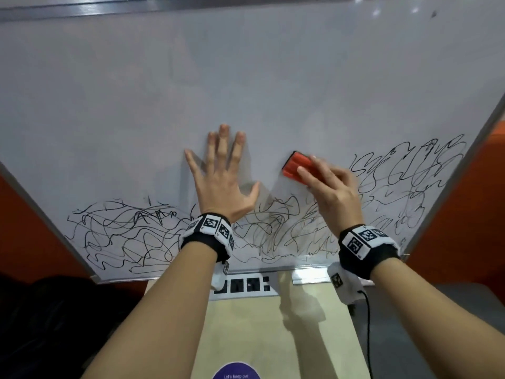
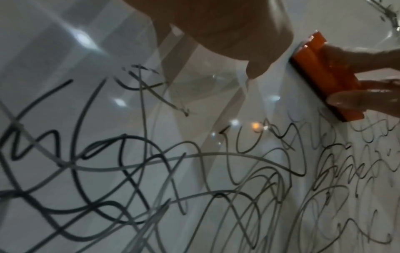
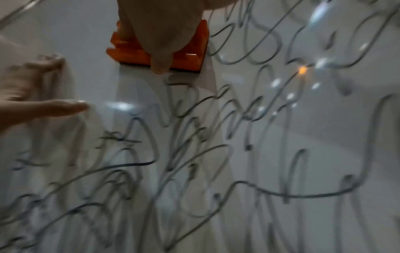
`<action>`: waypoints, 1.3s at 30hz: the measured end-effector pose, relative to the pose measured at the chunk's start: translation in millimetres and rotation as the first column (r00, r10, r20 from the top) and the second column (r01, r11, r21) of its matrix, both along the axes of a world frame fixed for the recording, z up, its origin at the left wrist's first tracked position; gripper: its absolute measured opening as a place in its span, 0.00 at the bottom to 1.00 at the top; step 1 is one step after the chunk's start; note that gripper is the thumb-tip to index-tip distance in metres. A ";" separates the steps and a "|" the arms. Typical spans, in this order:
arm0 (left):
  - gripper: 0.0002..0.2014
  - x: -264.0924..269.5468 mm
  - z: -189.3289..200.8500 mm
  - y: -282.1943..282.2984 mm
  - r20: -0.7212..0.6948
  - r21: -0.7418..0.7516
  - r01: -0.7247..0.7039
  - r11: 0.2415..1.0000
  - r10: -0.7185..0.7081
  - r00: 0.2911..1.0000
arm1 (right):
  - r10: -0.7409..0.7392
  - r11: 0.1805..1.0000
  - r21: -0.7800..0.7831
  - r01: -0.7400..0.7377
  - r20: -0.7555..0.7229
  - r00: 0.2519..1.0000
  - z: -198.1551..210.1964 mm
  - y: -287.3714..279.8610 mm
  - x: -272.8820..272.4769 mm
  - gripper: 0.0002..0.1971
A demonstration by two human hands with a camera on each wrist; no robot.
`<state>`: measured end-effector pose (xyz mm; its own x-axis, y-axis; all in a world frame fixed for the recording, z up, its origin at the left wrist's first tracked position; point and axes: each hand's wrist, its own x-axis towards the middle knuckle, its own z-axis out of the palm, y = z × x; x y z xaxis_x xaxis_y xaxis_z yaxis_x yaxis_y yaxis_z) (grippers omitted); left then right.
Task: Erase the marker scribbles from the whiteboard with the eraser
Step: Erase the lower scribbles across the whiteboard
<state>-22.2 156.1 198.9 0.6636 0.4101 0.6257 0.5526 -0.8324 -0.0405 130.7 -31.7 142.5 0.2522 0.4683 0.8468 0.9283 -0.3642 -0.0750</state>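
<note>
Large white glossy whiteboard w/ metal frame (image 1: 246, 64) is seen propped at far end of a pale wooden tabletop (image 1: 246, 329). Black marker scribbles (image 1: 131, 236) are spread across the board's near strip, left to right, rising higher at the right side; upper area is seen wiped. Orange plastic block eraser w/ dark felt base (image 1: 296, 166) is held flat against the board, approx. centre-right, just above the scribble band. Right hand (image 1: 332, 191) is clamped on the eraser, fingers curled over its top, thumb on the near side. Left hand (image 1: 222, 179) is laid flat on the board just left of the eraser, not touching it; fingers straight and spread apart. Black-and-white marker wristbands (image 1: 211, 228) are noted on both wrists. A socket strip (image 1: 246, 285) is set in the tabletop below the board's edge.
</note>
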 end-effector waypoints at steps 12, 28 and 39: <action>0.60 18.4 -7.4 -25.1 0.078 -0.050 -0.145 0.988 0.148 0.986 | 0.000 0.999 -0.041 0.002 0.047 0.999 -39.1 13.7 -5.2 0.43; 0.62 22.3 -2.3 -41.1 0.061 -0.133 -0.210 0.969 0.219 0.974 | -0.111 0.966 0.220 0.137 -0.128 0.986 -20.5 -27.8 20.4 0.30; 0.63 11.9 -1.1 -34.2 0.012 -0.139 -0.149 0.979 0.152 0.988 | -0.209 0.914 0.286 0.288 -0.279 0.937 -7.7 -24.3 22.5 0.37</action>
